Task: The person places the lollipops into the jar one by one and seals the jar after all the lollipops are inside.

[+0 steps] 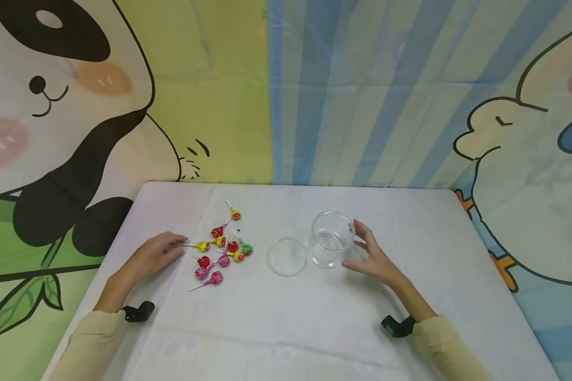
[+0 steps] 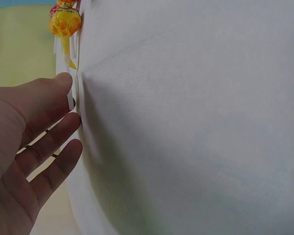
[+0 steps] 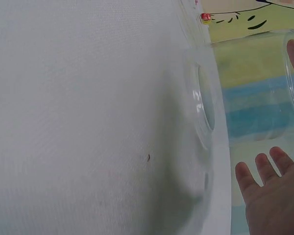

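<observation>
On the left part of the white-covered table, a yellow lollipop lies at the edge of a loose cluster, its stick pinched between the thumb and a finger of the person's left hand. From here I see the other lollipops bunched just beyond those fingers: a green lollipop on the cluster's far side from the hand, with red, pink and more yellow ones around, sticks pointing every which way.

Near the middle sits a flat, clear round lid, and just beside it a clear jar standing upright. The right hand is open at the jar's outer side, fingers spread and thumb apart; whether any fingertip touches the glass, I can't tell.

Each wrist carries a small black device, one by the left cuff, one by the right, next to beige sleeves. Behind the table hangs a printed backdrop, with a panda at the left and blue stripes toward the right.
</observation>
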A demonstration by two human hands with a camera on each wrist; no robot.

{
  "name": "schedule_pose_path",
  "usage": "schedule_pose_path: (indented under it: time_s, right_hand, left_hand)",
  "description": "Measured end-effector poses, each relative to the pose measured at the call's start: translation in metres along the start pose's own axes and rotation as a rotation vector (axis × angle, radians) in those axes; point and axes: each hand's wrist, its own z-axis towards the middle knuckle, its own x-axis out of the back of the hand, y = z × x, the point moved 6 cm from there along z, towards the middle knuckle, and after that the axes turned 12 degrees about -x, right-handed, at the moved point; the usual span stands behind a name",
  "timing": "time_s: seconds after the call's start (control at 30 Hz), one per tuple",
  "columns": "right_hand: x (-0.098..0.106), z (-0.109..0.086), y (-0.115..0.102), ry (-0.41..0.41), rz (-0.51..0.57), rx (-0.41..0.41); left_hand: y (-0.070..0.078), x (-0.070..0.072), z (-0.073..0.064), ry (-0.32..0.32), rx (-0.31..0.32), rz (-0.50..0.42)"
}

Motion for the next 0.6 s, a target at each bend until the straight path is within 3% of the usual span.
schedule_pose_path:
  time_s: [0.27, 0.6]
  right_hand:
    - [-0.019, 0.014, -0.001, -0.010, 0.048, -0.044]
    - [-0.023, 0.016, -0.003, 0.018, 0.015, -0.026]
  left_hand:
    - [-0.006, -0.002, 0.003, 0.014, -0.004, 0.000]
    - [-0.011, -0.004, 0.005, 0.058, -0.008, 0.020]
